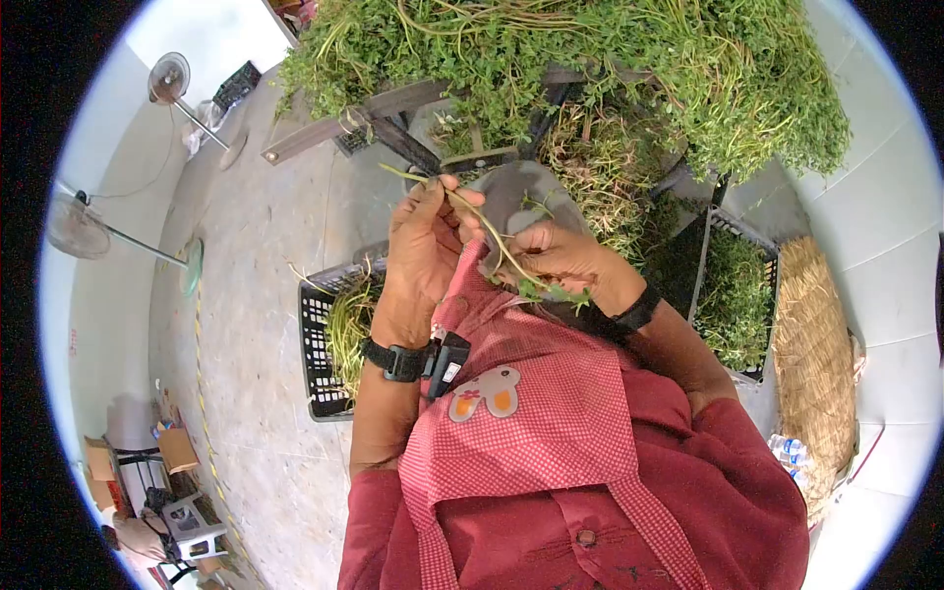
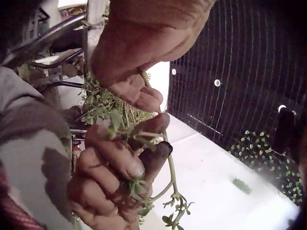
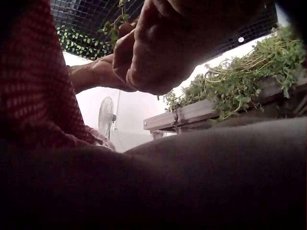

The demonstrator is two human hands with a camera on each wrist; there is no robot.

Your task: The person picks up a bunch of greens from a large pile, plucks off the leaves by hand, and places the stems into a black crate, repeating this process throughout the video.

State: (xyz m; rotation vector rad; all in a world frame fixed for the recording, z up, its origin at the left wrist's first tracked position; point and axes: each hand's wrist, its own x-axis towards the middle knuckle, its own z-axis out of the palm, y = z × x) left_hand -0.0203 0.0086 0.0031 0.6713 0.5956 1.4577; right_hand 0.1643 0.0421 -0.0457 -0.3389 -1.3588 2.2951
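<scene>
In the head view a long, leafy green stem [image 1: 494, 234] slants across in front of the apron, bare at its upper left end, with small leaves at its lower right. My left hand [image 1: 425, 234] pinches it near the bare end between thumb and fingers. Farther down, my right hand [image 1: 568, 260] has curled fingers around the leafy part. The left wrist view shows the right hand [image 2: 108, 177] close up, small side shoots [image 2: 136, 187] between its thumb and dark-tipped fingers. The main stem [image 2: 171, 165] runs past those fingertips.
A heap of leafy stems [image 1: 590, 59] covers the wooden-edged table [image 1: 324, 136] ahead. Black crates of greens stand on the left [image 1: 320, 369] and right [image 1: 703, 295]. More cut stems [image 1: 610, 177] lie below the table. A straw bundle [image 1: 814, 364] lies at right; fans [image 1: 169, 79] stand left.
</scene>
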